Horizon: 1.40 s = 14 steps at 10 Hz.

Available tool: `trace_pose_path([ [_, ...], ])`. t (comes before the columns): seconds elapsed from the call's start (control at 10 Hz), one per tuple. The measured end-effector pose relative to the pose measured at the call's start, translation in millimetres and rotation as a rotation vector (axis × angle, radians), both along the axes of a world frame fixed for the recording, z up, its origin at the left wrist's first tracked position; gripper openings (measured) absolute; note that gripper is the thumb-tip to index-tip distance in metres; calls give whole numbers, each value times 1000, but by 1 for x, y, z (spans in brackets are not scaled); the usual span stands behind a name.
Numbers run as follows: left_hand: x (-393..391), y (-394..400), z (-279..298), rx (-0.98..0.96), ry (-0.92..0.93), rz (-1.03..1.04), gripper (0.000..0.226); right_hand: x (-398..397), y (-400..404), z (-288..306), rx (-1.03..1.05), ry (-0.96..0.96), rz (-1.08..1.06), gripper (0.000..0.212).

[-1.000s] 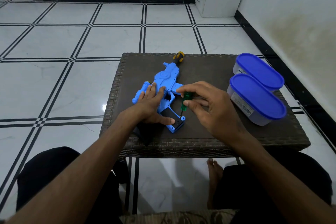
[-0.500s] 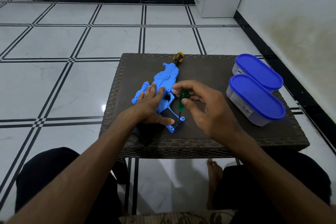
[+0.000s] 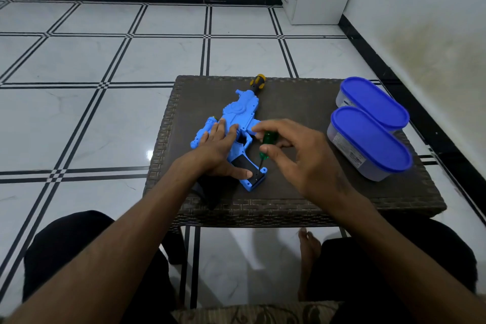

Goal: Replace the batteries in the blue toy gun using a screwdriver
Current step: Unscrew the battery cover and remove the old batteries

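Gun (image 3: 240,116) lies pinned flat under the left hand (image 3: 219,151), palm spread so it won't twist; right hand (image 3: 297,158) pinches the screwdriver (image 3: 266,146) upright, tip at the grip's cover.

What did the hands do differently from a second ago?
The right hand shifted its grip on the green-handled screwdriver: fingers turned round the handle, tip kept at the black grip plate of the blue plastic toy gun. The left hand stayed pressing the gun down. Nothing else moved.
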State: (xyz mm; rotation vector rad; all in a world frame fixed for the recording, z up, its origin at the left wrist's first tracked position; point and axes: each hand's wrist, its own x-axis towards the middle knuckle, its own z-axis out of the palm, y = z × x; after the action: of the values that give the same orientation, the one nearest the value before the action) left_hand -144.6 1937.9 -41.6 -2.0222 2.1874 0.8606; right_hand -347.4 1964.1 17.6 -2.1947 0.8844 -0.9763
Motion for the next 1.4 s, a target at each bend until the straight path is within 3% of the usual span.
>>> trace_pose_path([
  [1.4,2,0,-3,-14,9,4,122,-3,-1,4,-129,13,-21,23],
])
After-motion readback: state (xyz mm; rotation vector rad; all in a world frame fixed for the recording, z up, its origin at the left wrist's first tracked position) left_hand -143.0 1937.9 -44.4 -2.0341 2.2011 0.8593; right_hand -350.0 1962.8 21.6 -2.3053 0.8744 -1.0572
